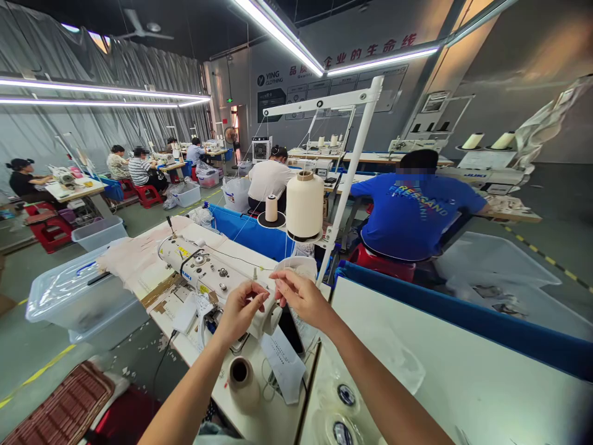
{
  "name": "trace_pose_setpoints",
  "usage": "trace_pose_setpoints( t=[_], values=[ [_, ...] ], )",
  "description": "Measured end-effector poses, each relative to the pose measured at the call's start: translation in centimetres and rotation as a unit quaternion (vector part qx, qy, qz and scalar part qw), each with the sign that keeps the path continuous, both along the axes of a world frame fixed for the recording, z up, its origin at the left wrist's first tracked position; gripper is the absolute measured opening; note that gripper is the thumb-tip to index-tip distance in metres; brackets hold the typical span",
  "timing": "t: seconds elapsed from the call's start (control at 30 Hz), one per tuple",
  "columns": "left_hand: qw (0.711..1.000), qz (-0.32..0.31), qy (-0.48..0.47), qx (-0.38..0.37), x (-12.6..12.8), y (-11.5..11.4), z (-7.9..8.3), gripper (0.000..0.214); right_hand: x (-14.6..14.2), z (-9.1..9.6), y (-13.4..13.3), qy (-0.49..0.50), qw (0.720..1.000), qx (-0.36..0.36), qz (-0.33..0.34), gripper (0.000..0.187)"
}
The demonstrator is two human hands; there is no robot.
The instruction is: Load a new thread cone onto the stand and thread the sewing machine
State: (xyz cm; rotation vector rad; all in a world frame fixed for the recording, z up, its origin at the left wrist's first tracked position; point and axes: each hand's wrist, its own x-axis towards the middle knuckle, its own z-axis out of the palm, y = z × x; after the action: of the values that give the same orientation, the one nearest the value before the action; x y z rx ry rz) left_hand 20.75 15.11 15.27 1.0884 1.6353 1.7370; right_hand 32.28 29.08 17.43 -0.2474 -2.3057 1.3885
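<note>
Both my hands meet above the right end of a white sewing machine (204,267). My left hand (241,309) is pinched closed and my right hand (301,296) pinches toward it, each apparently on a fine white thread too thin to see clearly. The thread runs up toward a large cream thread cone (304,206) on a white thread stand (352,161), with a small spool (271,209) beside it. A cream cone (243,382) lies on its side on the table near my left forearm. A paper slip (283,361) hangs by the machine.
A clear plastic bin (78,296) stands left of my table. Pale fabric (130,256) lies behind the machine. A white table (463,371) with a blue edge is at my right. A person in a blue shirt (412,213) sits ahead; other workers sit at machines further back.
</note>
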Motion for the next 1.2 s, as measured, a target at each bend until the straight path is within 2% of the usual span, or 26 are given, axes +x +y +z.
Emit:
trace_pose_setpoints(
  t=[0.13, 0.2, 0.23, 0.3, 0.43, 0.53, 0.67, 0.83, 0.93, 1.03, 1.13, 1.2],
  values=[
    [0.994, 0.045, 0.098, 0.029, -0.2, -0.3, 0.0, 0.026, 0.5, 0.6, -0.2, 0.003, 0.991, 0.131, -0.018, 0.021],
    [0.992, 0.046, 0.117, 0.025, -0.2, -0.3, 0.3, 0.026, 0.6, 0.9, -0.2, 0.012, 0.981, 0.189, -0.027, 0.005],
    [0.994, 0.035, 0.106, 0.019, -0.1, -0.3, 0.4, 0.028, 0.5, 1.0, -0.2, 0.02, 0.978, 0.207, -0.026, 0.004],
    [0.999, -0.012, 0.038, -0.002, 0.0, -0.1, 0.7, 0.034, 0.4, 1.2, -0.1, 0.041, 0.973, 0.224, -0.027, 0.015],
    [0.982, -0.112, -0.14, -0.051, 0.1, 0.4, 1.3, 0.047, 0.0, 1.4, 0.2, 0.067, 0.973, 0.219, -0.035, 0.013],
    [0.972, -0.137, -0.178, -0.065, 0.0, 0.5, 1.7, 0.052, -0.3, 1.6, 0.4, 0.073, 0.972, 0.221, -0.038, 0.014],
    [0.968, -0.135, -0.199, -0.066, -0.5, 0.4, 2.0, 0.049, -0.4, 1.7, 0.6, 0.083, 0.969, 0.229, -0.043, 0.016],
    [0.956, -0.074, -0.284, 0.013, -1.1, 1.2, 2.0, 0.045, -0.5, 1.2, 0.6, 0.094, 0.962, 0.254, -0.029, 0.015],
    [0.967, -0.06, -0.247, 0.02, -0.8, 1.7, 2.2, 0.049, -0.5, 1.0, 0.4, 0.088, 0.95, 0.298, -0.028, 0.018],
    [0.984, -0.069, -0.162, -0.002, -0.3, 1.8, 2.7, 0.058, -0.5, 1.1, 0.1, 0.077, 0.932, 0.347, -0.079, 0.018],
    [0.989, -0.084, -0.113, -0.035, 0.0, 1.6, 3.2, 0.066, -0.4, 1.3, 0.0, 0.074, 0.922, 0.36, -0.123, 0.007],
    [0.989, -0.096, -0.101, -0.051, 0.0, 1.4, 3.6, 0.067, -0.4, 1.3, 0.1, 0.09, 0.921, 0.361, -0.113, 0.007]
  ],
)
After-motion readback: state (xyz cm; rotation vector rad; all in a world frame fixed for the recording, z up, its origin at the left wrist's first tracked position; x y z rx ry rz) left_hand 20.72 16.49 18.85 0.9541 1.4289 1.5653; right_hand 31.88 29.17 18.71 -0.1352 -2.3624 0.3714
